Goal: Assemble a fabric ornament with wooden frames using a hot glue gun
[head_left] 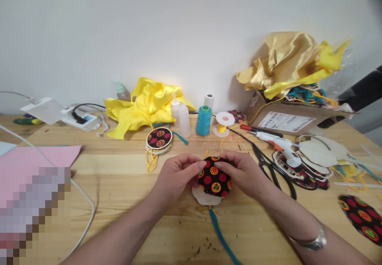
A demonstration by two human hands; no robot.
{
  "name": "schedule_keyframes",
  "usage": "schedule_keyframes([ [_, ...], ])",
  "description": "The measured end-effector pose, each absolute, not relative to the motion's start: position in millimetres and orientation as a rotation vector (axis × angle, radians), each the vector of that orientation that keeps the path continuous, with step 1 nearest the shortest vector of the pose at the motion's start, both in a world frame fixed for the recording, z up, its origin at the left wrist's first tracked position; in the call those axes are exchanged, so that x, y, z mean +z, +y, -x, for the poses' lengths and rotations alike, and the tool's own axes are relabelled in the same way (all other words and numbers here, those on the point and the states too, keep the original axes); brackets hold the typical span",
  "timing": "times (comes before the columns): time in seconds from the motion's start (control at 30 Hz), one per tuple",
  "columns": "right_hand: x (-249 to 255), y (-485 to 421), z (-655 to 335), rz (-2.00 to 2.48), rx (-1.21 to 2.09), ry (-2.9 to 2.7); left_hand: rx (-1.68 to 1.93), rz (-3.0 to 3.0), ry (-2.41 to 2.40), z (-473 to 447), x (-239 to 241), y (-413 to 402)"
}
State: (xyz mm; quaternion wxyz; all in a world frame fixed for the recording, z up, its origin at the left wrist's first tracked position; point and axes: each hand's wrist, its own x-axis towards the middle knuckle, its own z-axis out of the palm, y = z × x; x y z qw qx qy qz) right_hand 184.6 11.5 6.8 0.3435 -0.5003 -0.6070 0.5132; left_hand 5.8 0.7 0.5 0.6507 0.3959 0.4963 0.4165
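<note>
Between my two hands is a round piece of black patterned fabric (215, 179) with red dots and flower circles. It lies over a pale scalloped backing piece (205, 198), whose lower edge shows. My left hand (184, 171) pinches the fabric's upper left edge, thumb on top. On the upper right edge, my right hand (240, 173) pinches it the same way. A teal ribbon (222, 235) hangs from the bottom of the backing toward the table's front. My fingertips behind the fabric are hidden.
Black scissors (270, 169) and a glue gun (283, 147) lie to the right, beside stacked pale cutouts. Behind my hands stand a teal thread cone (203, 121), a yellow cord spool (222, 125) and squeeze bottles (184, 121). A cardboard box (286, 117) holds fabric. A white cable (89, 201) crosses the left.
</note>
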Motion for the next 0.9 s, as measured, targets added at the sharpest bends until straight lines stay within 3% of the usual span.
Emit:
schedule_keyframes([
  [0.13, 6.5, 12.9, -186.6, 1.270, 1.394, -1.411, 0.874, -0.947, 1.111, -6.4, 1.7, 0.2],
  [0.33, 1.2, 13.3, -186.8, 1.143, 1.688, -1.155, 1.106, -0.785, 1.043, -4.9, 0.3, 2.8],
  [0.6, 5.3, 16.0, -184.5, 1.204, 1.432, -1.181, 0.861, -0.822, 0.969, -5.0, 0.1, -1.7],
  [0.9, 3.1, 15.9, -185.2, 1.256, 1.361, -1.261, 0.791, -0.779, 0.997, -5.1, -0.2, -1.7],
])
